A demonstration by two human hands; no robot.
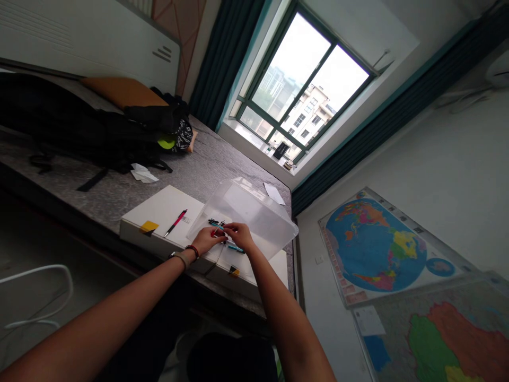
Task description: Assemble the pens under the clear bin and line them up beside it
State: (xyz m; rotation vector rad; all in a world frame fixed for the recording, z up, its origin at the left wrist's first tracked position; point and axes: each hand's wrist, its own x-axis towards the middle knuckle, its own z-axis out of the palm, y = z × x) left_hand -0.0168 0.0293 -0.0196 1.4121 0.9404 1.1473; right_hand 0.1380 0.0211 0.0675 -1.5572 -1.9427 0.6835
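My left hand (207, 240), with a red-and-black bracelet and a pale band at the wrist, is closed around a small red piece (214, 233) that looks like part of a pen. Close against it, the fingers of my right hand (239, 234) are pinched together; what they hold is too small to make out. Black and teal pen pieces (213, 222) lie just beyond my fingers, and another teal piece (236, 248) is under my right hand. A red-and-black pen (175, 223) rests on the white box (159, 207) to the left. Behind my hands stands a translucent plastic bin (262, 217), tipped on its side.
Two white boxes with yellow-and-black tabs sit at the edge of a grey mattress (207, 143). A crumpled tissue (143, 173), a black bag (79, 127) and a white paper (274, 193) lie on it. A wall with maps (377, 239) rises at right.
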